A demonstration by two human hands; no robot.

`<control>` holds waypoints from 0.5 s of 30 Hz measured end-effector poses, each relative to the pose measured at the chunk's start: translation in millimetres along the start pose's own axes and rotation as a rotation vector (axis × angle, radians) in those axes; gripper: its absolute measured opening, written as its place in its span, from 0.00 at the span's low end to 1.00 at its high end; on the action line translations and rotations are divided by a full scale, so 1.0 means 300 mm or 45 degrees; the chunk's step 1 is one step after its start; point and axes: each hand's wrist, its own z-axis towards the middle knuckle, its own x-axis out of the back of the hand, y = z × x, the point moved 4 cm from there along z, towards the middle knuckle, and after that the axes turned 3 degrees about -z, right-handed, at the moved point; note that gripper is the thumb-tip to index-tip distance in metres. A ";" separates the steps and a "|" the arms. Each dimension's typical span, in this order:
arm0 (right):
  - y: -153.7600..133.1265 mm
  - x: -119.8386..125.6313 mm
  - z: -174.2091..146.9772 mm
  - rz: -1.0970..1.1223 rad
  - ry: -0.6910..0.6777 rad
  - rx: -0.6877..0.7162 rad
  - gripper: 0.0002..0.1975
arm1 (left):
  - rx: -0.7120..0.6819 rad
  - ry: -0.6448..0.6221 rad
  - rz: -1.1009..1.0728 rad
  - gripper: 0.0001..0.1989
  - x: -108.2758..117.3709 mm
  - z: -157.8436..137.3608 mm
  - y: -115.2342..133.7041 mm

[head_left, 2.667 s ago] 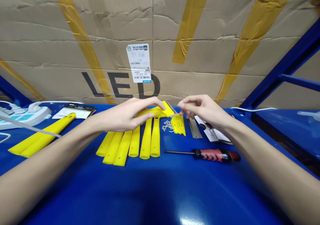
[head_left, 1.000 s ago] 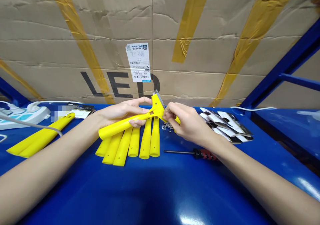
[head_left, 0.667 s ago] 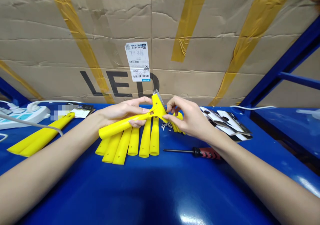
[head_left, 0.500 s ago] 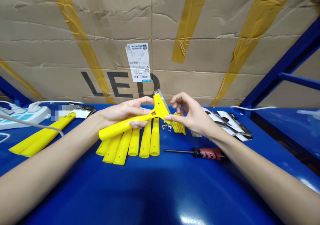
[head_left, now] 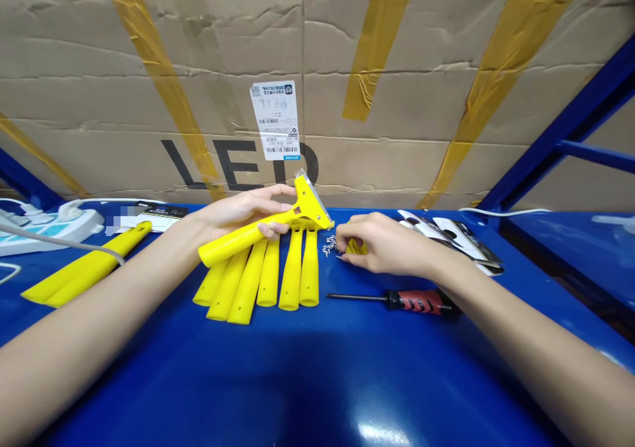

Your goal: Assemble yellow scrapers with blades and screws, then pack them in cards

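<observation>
My left hand (head_left: 255, 209) is closed around the handle of a yellow scraper (head_left: 248, 235), its head tilted up to the right. A metal blade (head_left: 313, 190) runs along the head's edge under a clear strip. Lower right of the head, my right hand (head_left: 370, 242) is down at the table, fingers curled in a pinch at a small screw (head_left: 338, 256). Whether that screw is off the table I cannot tell. Beside the fingertips lie several loose screws (head_left: 328, 243). Small yellow plastic pieces (head_left: 355, 246) are partly hidden behind this hand.
Several yellow scraper handles (head_left: 268, 282) lie side by side below the held one. A red-and-black screwdriver (head_left: 417, 301) rests at right, near printed cards (head_left: 469, 242). More yellow handles (head_left: 84, 265) and a power strip (head_left: 64, 229) are at left. A cardboard box (head_left: 327, 57) stands behind.
My right hand has moved down from beside the scraper's blade to the screws, its fingers now curled at the table. My left hand has shifted the scraper slightly left and up.
</observation>
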 end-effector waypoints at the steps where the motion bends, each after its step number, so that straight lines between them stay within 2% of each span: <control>1: -0.006 -0.008 0.002 -0.027 -0.027 0.015 0.03 | -0.003 -0.003 0.006 0.16 0.001 0.000 0.000; 5: -0.022 -0.027 0.012 -0.061 -0.059 0.043 0.06 | -0.011 -0.013 0.021 0.15 -0.004 0.000 0.001; 9: -0.018 -0.026 0.012 -0.064 -0.012 -0.003 0.02 | 0.008 -0.002 0.007 0.17 -0.004 -0.002 0.003; 15: -0.020 -0.055 0.022 -0.055 -0.019 0.006 0.04 | -0.004 0.031 0.023 0.18 0.004 -0.001 0.006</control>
